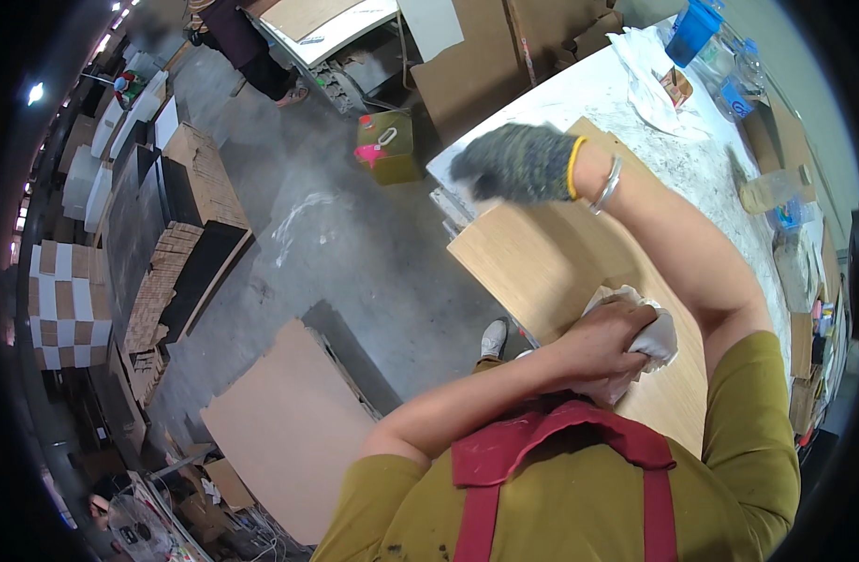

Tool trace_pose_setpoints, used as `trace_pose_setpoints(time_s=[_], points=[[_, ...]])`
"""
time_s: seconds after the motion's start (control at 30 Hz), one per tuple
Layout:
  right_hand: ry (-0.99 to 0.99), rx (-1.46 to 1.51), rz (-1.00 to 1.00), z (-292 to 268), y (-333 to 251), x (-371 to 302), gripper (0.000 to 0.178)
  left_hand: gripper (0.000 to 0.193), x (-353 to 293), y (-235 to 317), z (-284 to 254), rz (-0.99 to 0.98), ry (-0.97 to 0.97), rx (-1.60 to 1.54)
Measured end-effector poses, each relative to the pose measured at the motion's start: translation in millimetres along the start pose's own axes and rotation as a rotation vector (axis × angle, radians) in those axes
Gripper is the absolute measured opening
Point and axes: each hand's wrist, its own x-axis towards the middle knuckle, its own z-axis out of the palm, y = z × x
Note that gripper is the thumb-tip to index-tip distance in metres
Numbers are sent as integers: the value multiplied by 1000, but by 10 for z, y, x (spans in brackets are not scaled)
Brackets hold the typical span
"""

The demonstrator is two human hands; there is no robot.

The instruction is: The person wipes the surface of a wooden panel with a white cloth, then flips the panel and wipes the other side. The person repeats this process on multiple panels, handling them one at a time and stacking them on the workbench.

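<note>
A light wood-grain panel (504,253) lies across the corner of a white work table in front of me. My left hand (612,332) is bare and closed around a crumpled white cloth (661,339), low over the near part of the panel. Toward the panel's far end is my right hand (523,164), in a dark grey knitted glove with a yellow cuff. Motion smears its fingers, so whether it touches the panel or holds anything does not show. A silver bangle (610,184) circles the right wrist.
The white table (579,89) carries a blue plastic container (693,33), clear bottles (736,96) and a white cloth-like sheet (656,82). On the floor stand a green jerrycan (389,155), a brown board (289,421) and a dark-topped stack (158,244). Another person (247,47) stands far left.
</note>
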Motion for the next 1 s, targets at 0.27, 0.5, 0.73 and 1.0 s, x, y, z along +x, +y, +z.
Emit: trace_pose_setpoints(time_s=[0.27, 0.5, 0.73, 1.0], points=[[233, 274, -196, 320, -186, 100, 20, 45, 19, 37, -58, 113, 40, -98], [251, 31, 113, -45, 956, -502, 27, 35, 1, 20, -56, 49, -3, -66], [191, -90, 682, -270, 1600, -893, 24, 34, 6, 21, -38, 54, 5, -51], [532, 145, 693, 63, 1408, -989, 37, 40, 31, 23, -47, 54, -20, 15]])
